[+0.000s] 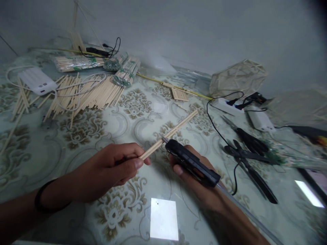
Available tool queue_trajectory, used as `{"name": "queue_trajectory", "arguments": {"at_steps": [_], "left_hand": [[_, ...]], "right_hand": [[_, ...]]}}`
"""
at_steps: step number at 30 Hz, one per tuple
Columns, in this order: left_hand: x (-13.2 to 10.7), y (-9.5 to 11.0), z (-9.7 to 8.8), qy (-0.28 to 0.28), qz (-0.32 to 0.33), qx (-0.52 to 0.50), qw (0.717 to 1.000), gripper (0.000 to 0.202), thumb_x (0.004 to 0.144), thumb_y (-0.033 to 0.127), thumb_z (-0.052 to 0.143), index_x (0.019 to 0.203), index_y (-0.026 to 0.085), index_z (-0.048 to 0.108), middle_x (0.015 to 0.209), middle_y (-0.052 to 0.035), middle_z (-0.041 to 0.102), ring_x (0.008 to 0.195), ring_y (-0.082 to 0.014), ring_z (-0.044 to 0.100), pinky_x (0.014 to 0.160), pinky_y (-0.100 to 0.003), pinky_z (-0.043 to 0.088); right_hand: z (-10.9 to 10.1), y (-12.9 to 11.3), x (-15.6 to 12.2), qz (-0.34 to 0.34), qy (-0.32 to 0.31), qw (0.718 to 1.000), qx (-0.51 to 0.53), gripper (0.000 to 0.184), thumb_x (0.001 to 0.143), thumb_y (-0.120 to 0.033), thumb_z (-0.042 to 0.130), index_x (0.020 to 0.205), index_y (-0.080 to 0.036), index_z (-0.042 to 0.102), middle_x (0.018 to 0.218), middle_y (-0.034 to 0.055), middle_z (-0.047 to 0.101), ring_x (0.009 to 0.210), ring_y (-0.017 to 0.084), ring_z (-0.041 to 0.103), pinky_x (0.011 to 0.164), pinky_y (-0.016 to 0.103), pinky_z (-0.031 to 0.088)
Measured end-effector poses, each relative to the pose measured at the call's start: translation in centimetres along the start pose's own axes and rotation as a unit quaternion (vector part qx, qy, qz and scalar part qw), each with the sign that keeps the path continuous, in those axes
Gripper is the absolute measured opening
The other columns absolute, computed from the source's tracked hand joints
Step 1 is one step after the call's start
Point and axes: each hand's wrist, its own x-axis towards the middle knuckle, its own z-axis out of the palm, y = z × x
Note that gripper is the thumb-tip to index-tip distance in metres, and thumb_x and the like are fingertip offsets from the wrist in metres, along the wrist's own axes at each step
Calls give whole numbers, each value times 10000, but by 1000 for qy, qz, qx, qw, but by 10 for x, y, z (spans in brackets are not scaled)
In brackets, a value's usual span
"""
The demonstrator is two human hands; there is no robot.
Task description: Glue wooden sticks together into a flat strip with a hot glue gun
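My left hand [116,166] pinches the near end of thin wooden sticks [180,124], which lie side by side and slant away to the upper right. A dark band circles that wrist. In my right hand [189,170] is a black hot glue gun [191,161], a long translucent glue stick [249,214] running out of its back. Its metal nozzle meets the sticks near their middle, though whether it touches them or hovers just above is hard to tell. My right fingers are partly hidden beneath the gun.
Loose sticks [94,93] and plastic-wrapped bundles [79,63] lie at the back left, beside a white power bank [37,80]. On the right are scissors [245,136], pliers [251,170], a power strip [227,106] with cords and a stick-built frame [238,76]. A yellow tape measure [150,79] crosses the back.
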Motion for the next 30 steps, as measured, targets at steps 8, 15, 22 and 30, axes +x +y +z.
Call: {"name": "queue_trajectory", "arguments": {"at_steps": [8,15,22,30], "left_hand": [[-1,0,1,-11,15,-10,1000,281,1143,448,572,1160,207,715,672,94,423,558,-84,324,507,-200,268],[-1,0,1,-4,11,-3,1000,321,1139,493,582,1166,202,712,669,98,417,558,-82,320,516,-204,286],[0,1,1,8,4,35,999,347,1119,524,574,1146,203,704,654,100,402,544,-94,323,506,-216,281],[6,8,2,64,16,192,979,353,1090,485,542,1049,199,745,628,81,432,530,-107,380,472,-221,279]], "right_hand": [[4,-4,-6,51,-1,999,8,248,1063,-512,660,953,-296,606,740,-29,633,655,199,595,630,338,460],[7,-7,-6,55,-26,998,10,227,1056,-485,653,959,-285,608,716,-34,602,646,194,575,638,333,460],[7,-8,-6,26,-38,999,9,183,1050,-445,654,979,-282,613,759,-40,641,648,177,588,627,312,440],[-4,-2,-1,40,18,999,-16,287,1055,-540,657,955,-271,646,739,-20,685,645,195,645,601,318,474]]}}
